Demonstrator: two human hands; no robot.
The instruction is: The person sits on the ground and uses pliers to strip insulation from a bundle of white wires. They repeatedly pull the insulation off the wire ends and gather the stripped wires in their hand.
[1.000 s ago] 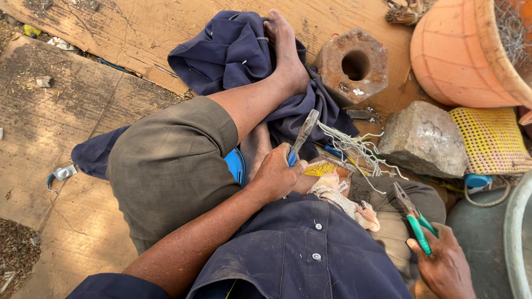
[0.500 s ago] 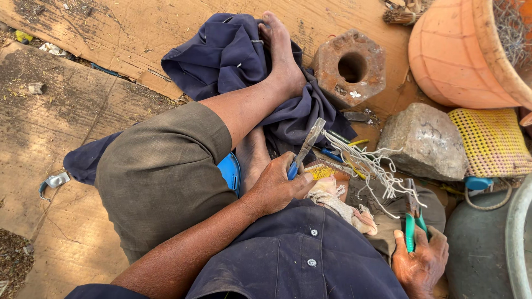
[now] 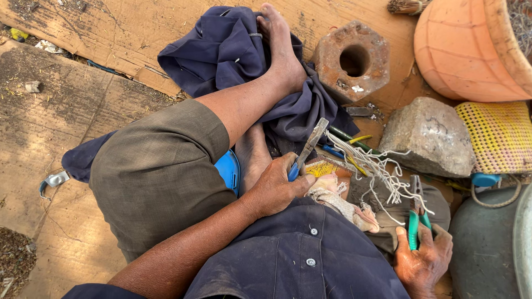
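Moved: right hand (image 3: 422, 264) with the pliers (image 3: 415, 217) has come in and up toward the strands since a second ago; left hand (image 3: 275, 189) has barely shifted.
Left hand: grip closed around a blue-handled tool (image 3: 306, 148), its flat grey blade pointing up and to the right.
Right hand: grip closed on the green handles of the pliers, low at the right edge of the lap.
Pliers: upright, nose up among the ends of the strands; whether the nose pinches one is hard to tell.
Strands: pale bundle of cords (image 3: 372, 165) fanning from beside the blade down to the pliers.
Lap: crumpled pale rag (image 3: 343, 203) between the two hands, on the dark shirt (image 3: 299, 260).
Legs: bent knee in olive shorts (image 3: 158, 171) on the left; bare foot (image 3: 280, 47) resting on a navy cloth (image 3: 227, 52).
Ground: brown cardboard (image 3: 72, 111) under the legs.
Near the foot: rusty hexagonal block (image 3: 353, 61) with a round hole, just right of the navy cloth.
Right side: grey stone (image 3: 429, 137) beside a yellow woven mat (image 3: 499, 135); orange pot (image 3: 471, 47) above them.
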